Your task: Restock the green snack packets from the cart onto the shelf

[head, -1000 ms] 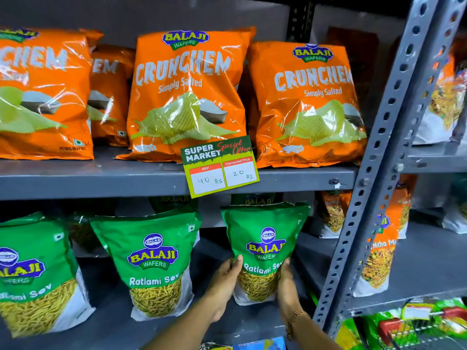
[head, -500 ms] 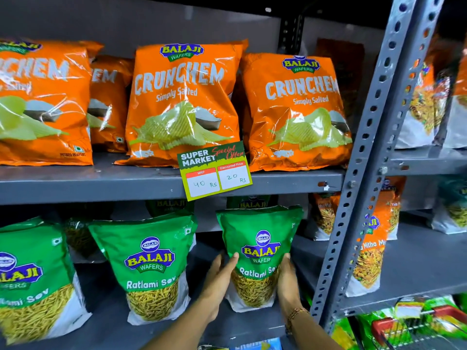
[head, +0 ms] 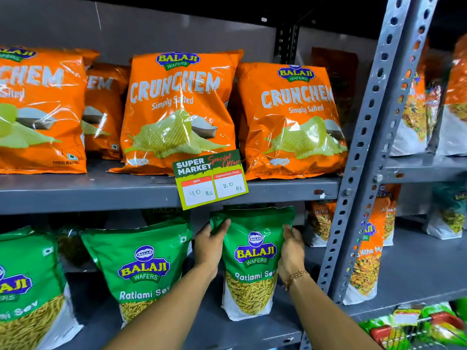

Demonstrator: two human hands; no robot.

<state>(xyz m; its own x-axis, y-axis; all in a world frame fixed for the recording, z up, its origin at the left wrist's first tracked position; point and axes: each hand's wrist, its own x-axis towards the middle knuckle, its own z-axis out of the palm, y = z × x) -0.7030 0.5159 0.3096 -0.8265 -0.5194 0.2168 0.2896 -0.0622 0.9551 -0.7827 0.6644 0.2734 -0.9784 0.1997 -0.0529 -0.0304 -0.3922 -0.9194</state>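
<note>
A green Ratlami Sev packet [head: 252,263] stands upright on the lower grey shelf [head: 227,332], at its right end. My left hand [head: 209,246] grips the packet's upper left edge, thumb across the front. On the packet's right side my right hand [head: 292,248] presses flat, a bracelet on the wrist. Two more green packets stand to the left, one [head: 141,271] beside my left hand and another [head: 22,286] at the frame's edge. More green packets show dimly behind them.
Orange Crunchem bags [head: 177,112] fill the upper shelf, with a price tag [head: 211,179] hanging from its front edge. A perforated grey upright [head: 364,173] stands right of the held packet. Orange mix packets [head: 366,258] fill the neighbouring bay. The cart [head: 417,324] shows bottom right.
Both hands slid up from the packet's lower sides to its upper part. The view tilted down a little, and the packet stayed upright on the shelf.
</note>
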